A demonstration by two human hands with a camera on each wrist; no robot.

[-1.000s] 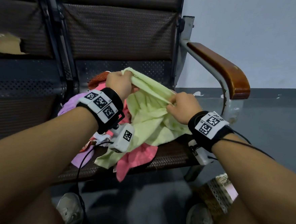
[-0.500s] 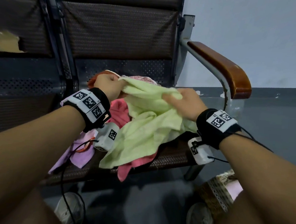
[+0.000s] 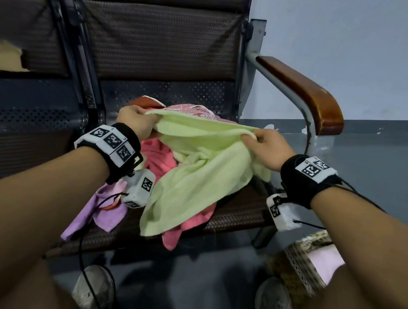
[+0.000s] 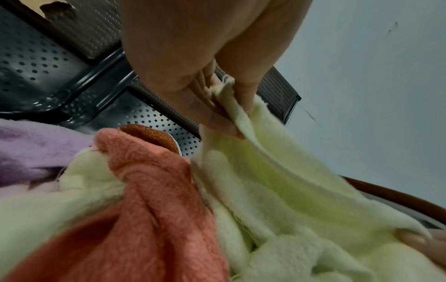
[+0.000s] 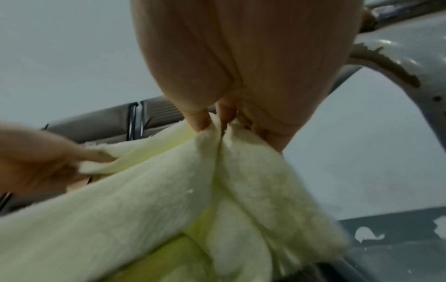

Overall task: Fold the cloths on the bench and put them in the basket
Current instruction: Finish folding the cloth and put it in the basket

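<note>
Nearest the camera in the head view, down on the floor by the person's right leg, sits the basket (image 3: pixel 298 258) with what looks like one pale pink cloth (image 3: pixel 324 260) already in it. So my guess is one is done at most, and the rest is still to go.

Next up, the seat of the bench (image 3: pixel 237 215), where the pile lives: a lilac cloth (image 3: pixel 102 210) hanging over the front edge, a coral pink cloth (image 3: pixel 159 156) in the middle, and the green cloth (image 3: pixel 196 178) draped over both. None of them looks folded yet.

Above the pile, both hands have the green one by its top edge. The left hand (image 3: pixel 136 120) pinches one corner between thumb and curled fingers, the right hand (image 3: pixel 266 146) pinches the other end the same way, and the edge is stretched fairly taut between them while the rest sags onto the heap. Looks like the spread-it-out step before the first fold.

Furthest back, against the perforated backrest, there's a rust-orange cloth (image 3: pixel 144 102) and a patterned pink cloth (image 3: pixel 191 110).

View differences: only the head view shows the basket and the whole pile. The left wrist view gets in close on the grip, with the hem bunched between thumb and fingers (image 4: pixel 217 106). The right wrist view shows its fingertips (image 5: pixel 200 122) gathering the hem into a pleat, plus the other hand at the far end.
</note>
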